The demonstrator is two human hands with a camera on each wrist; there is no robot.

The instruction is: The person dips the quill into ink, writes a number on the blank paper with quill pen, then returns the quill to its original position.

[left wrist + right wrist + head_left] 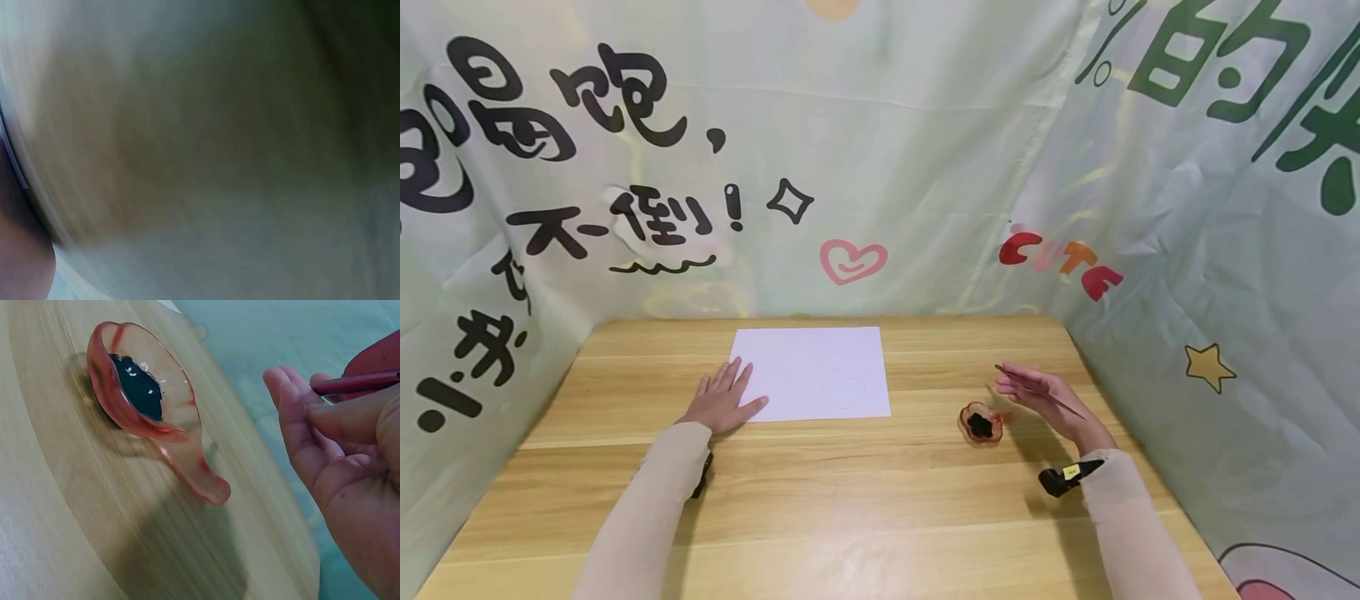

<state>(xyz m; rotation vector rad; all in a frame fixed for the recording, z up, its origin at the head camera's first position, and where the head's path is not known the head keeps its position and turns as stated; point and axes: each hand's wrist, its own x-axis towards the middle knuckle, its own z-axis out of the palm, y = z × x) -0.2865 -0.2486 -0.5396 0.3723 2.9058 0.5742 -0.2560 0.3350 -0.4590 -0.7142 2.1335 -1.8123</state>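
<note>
My left hand [718,400] lies palm down with spread fingers, the fingertips and thumb on the left edge of a white sheet of paper [808,367]. A faint circle [842,392] shows at the lower right of the sheet. Off to the right, my right hand [1045,400] is raised above the table, pinching a slim dark-red stick [362,381], like a brush handle, between thumb and fingers. Beside that hand stands a flower-shaped, reddish translucent dish [187,394] with a short handle, holding black liquid [137,387]. Blur hides most of the left wrist view.
A wooden table [850,500] carries the paper and dish. Pale green printed cloth [925,192] hangs along its back and both sides. Each wrist bears a small black camera [1060,481] by the sleeve cuff.
</note>
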